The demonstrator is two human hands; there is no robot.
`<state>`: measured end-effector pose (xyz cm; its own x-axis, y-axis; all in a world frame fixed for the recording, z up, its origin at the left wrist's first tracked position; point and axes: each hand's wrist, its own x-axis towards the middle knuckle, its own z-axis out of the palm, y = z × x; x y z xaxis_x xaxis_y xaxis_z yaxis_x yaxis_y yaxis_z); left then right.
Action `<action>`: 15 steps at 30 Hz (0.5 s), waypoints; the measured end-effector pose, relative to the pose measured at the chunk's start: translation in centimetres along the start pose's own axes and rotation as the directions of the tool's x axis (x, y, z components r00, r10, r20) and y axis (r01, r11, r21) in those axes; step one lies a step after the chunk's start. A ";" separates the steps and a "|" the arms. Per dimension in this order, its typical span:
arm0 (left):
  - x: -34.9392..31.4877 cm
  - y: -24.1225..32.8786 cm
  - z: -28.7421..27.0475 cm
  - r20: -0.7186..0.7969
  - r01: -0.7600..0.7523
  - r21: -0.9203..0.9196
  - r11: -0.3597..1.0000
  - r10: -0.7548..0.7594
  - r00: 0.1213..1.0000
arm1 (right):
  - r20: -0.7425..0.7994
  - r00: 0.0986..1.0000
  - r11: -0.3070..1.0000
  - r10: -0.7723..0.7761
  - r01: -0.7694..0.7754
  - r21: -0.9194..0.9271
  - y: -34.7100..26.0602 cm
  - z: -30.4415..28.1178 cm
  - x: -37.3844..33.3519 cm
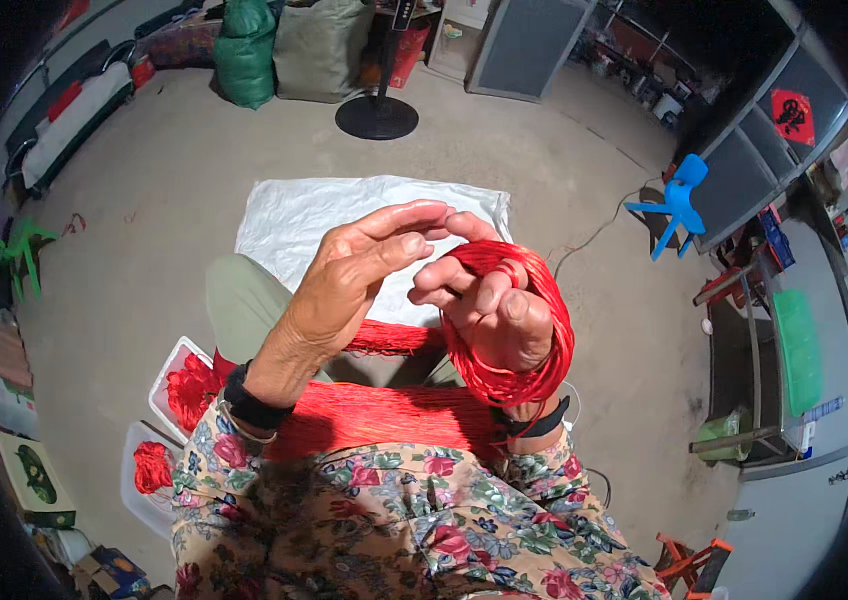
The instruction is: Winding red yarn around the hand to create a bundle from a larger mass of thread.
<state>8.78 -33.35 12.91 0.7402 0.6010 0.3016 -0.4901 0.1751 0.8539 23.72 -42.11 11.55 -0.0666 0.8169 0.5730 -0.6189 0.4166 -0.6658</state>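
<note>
A thick coil of shiny red cord point(562, 335) hangs round my right hand point(504, 315), looped over its back and wrist. The fingers of that hand are bent inside the loop, with a red strand round one finger. Close on its left, my left hand point(354, 265) has its fingers stretched out toward the right fingertips, thumb a little apart; no cord shows in it. Across my lap lies a wide bundle of straight red cords point(384, 415). Beyond it, a shorter red bundle point(394, 338) shows partly under my hands.
A white sheet point(289, 215) is spread on the floor ahead. Two white tubs point(166, 400) with red cord stand at my left. Farther off are a black fan base point(376, 118), a green sack point(244, 55), a blue chair point(679, 200) and a metal rack point(756, 350).
</note>
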 end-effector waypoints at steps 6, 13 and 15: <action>-0.2 -1.3 1.7 0.073 0.200 -0.247 0.948 -0.187 0.980 | -0.023 0.999 0.989 -0.047 0.050 0.137 0.2 0.5 -0.6; -0.9 -3.3 2.4 0.002 0.303 -0.451 0.839 -0.339 0.941 | -0.048 0.999 0.981 0.001 0.009 0.196 0.8 -0.5 -1.3; -1.2 -4.5 1.9 0.075 0.308 -0.522 0.796 -0.317 0.946 | -0.061 0.998 0.975 0.017 -0.003 0.221 1.4 -0.9 -1.6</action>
<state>10.95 -36.39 9.52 0.8895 0.4546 0.0464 -0.4023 0.7310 0.5511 23.64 -42.47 9.25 -0.0293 0.8466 0.5313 -0.7761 0.3158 -0.5459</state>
